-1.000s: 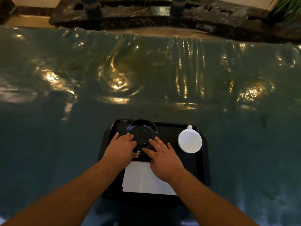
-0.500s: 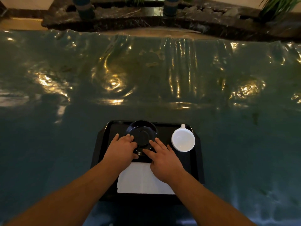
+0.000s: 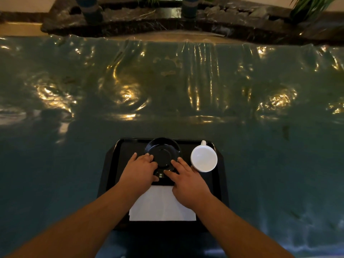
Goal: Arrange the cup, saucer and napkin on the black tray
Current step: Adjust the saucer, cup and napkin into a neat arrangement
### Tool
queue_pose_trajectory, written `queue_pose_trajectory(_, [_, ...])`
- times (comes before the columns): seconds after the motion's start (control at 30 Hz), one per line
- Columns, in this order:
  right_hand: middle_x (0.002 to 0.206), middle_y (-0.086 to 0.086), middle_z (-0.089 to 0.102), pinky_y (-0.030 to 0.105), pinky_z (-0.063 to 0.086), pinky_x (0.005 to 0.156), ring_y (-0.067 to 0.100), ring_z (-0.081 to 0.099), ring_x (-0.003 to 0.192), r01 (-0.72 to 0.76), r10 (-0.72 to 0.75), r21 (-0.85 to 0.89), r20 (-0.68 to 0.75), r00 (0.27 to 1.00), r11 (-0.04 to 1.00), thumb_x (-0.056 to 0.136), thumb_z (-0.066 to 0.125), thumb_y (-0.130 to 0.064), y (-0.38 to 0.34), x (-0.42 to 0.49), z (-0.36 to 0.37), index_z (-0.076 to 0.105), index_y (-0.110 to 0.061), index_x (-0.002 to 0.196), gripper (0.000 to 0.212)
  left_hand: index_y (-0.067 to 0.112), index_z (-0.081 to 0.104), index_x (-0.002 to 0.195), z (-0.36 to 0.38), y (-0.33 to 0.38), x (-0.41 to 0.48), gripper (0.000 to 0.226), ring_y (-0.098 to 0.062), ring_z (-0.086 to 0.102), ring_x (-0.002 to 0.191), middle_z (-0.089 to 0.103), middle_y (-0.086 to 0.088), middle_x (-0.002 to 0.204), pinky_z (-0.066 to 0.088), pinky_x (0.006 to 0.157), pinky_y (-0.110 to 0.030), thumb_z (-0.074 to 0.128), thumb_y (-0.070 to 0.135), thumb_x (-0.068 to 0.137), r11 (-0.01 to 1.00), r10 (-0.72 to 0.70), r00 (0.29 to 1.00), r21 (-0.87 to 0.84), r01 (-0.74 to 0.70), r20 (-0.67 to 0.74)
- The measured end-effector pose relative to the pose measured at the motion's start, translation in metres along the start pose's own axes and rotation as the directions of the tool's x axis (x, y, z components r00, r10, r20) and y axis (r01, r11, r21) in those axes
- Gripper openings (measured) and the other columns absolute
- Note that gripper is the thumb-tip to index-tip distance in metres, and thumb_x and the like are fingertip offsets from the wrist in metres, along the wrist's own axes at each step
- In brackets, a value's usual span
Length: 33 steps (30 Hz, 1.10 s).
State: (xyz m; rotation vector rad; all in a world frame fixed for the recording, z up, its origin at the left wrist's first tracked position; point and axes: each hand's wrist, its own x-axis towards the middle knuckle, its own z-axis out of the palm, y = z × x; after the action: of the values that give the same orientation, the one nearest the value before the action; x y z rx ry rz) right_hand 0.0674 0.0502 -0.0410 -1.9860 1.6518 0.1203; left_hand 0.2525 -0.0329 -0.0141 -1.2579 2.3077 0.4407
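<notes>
Saucer [image 3: 162, 155], cup [image 3: 204, 158] and napkin [image 3: 162, 205] are all seen on the tray [image 3: 111, 164]. The saucer's near rim is pressed by the flat, unclenched left hand [image 3: 139, 169] and right hand [image 3: 188, 178]; the cup is judged not yet seated on it.

Wrinkled glossy teal table cover [image 3: 167, 86]; dark rock ledge [image 3: 204, 23], green plant [image 3: 309, 6] beyond.
</notes>
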Motion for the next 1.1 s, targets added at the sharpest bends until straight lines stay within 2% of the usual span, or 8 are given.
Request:
queue_pose_trajectory(0.17, [0.163, 0.001, 0.038, 0.047, 0.027, 0.122, 0.025, 0.03, 0.151, 0.004, -0.001, 0.063, -0.056, 0.998, 0.998, 0.103, 0.049, -0.025, -0.006, -0.007, -0.021, 0.037, -0.029, 0.157, 0.056, 0.029, 0.063, 0.131, -0.017, 0.004, 0.005, 0.049, -0.02, 0.051, 0.131, 0.058, 0.002, 0.137, 0.029, 0.12, -0.049, 0.062, 0.059, 0.091, 0.999, -0.005, 1.0, 0.032, 0.005, 0.017])
queue_pose_trajectory(0.27, [0.13, -0.001, 0.061, 0.044, 0.057, 0.092, 0.022, 0.058, 0.113, 0.04, 0.003, 0.129, -0.317, 0.949, 0.991, 0.096, 0.054, -0.021, 0.001, -0.027, -0.041, 0.058, -0.024, 0.138, 0.042, 0.027, 0.07, 0.112, -0.034, 0.016, 0.013, 0.04, -0.018, 0.062, 0.099, 0.066, 0.003, 0.107, 0.052, 0.091, -0.038, 0.057, 0.06, 0.092, 0.998, -0.058, 0.994, -0.044, 0.054, -0.089])
queue_pose_trajectory(0.37, [0.115, -0.004, 0.064, 0.04, 0.056, 0.078, 0.021, 0.062, 0.1, -0.144, 0.302, 0.346, -0.461, 0.834, 0.927, 0.093, 0.053, -0.024, 0.029, -0.047, -0.059, 0.064, -0.026, 0.123, 0.032, 0.03, 0.073, 0.103, -0.048, 0.038, 0.023, 0.031, -0.016, 0.062, 0.089, 0.066, 0.005, 0.097, 0.055, 0.079, -0.038, 0.055, 0.055, 0.096, 0.958, -0.115, 0.977, -0.279, 0.062, -0.181])
queue_pose_trajectory(0.5, [0.088, -0.008, 0.065, 0.033, 0.045, 0.062, 0.014, 0.064, 0.08, -0.374, 0.654, 0.64, -0.274, 0.705, 0.671, 0.097, 0.056, -0.03, 0.075, -0.056, -0.072, 0.053, -0.027, 0.126, 0.029, 0.031, 0.069, 0.111, -0.055, 0.073, 0.041, 0.029, -0.012, 0.063, 0.092, 0.071, 0.009, 0.1, 0.054, 0.08, -0.036, 0.057, 0.054, 0.097, 0.835, -0.148, 0.984, -0.545, 0.072, -0.098])
queue_pose_trajectory(0.63, [0.099, -0.005, 0.069, 0.035, 0.052, 0.066, 0.015, 0.066, 0.083, -0.51, 0.677, 0.63, -0.036, 0.735, 0.586, 0.099, 0.056, -0.043, 0.095, -0.044, -0.058, 0.052, -0.023, 0.128, 0.036, 0.026, 0.068, 0.125, -0.05, 0.092, 0.061, 0.038, -0.015, 0.062, 0.097, 0.07, 0.005, 0.111, 0.046, 0.077, -0.035, 0.054, 0.051, 0.099, 0.818, -0.116, 0.992, -0.571, 0.072, -0.04])
queue_pose_trajectory(0.77, [0.081, -0.003, 0.072, 0.035, 0.058, 0.06, 0.011, 0.066, 0.066, -0.482, 0.652, 0.708, 0.039, 0.757, 0.517, 0.101, 0.054, -0.035, 0.098, -0.032, -0.052, 0.058, -0.026, 0.109, 0.012, 0.025, 0.071, 0.119, -0.053, 0.095, 0.07, 0.03, -0.017, 0.063, 0.095, 0.071, 0.004, 0.107, 0.048, 0.076, -0.034, 0.057, 0.043, 0.101, 0.846, -0.127, 0.992, -0.525, 0.093, -0.029])
queue_pose_trajectory(0.97, [0.089, 0.0, 0.066, 0.034, 0.058, 0.06, 0.019, 0.067, 0.076, -0.439, 0.604, 0.666, -0.022, 0.796, 0.603, 0.102, 0.054, -0.034, 0.108, -0.021, -0.064, 0.056, -0.028, 0.096, 0.009, 0.026, 0.071, 0.1, -0.044, 0.096, 0.068, 0.02, -0.015, 0.069, 0.077, 0.071, 0.007, 0.087, 0.062, 0.08, -0.043, 0.065, 0.044, 0.096, 0.721, -0.206, 0.976, -0.665, 0.196, 0.064])
queue_pose_trajectory(1.1, [0.09, 0.0, 0.065, 0.039, 0.06, 0.067, 0.021, 0.066, 0.079, -0.435, 0.58, 0.606, -0.054, 0.813, 0.666, 0.101, 0.056, -0.037, 0.117, -0.01, -0.074, 0.06, -0.028, 0.097, 0.011, 0.028, 0.067, 0.086, -0.042, 0.104, 0.065, 0.022, -0.014, 0.069, 0.073, 0.073, 0.005, 0.082, 0.06, 0.075, -0.037, 0.067, 0.048, 0.095, 0.751, -0.212, 0.974, -0.624, 0.216, 0.082])
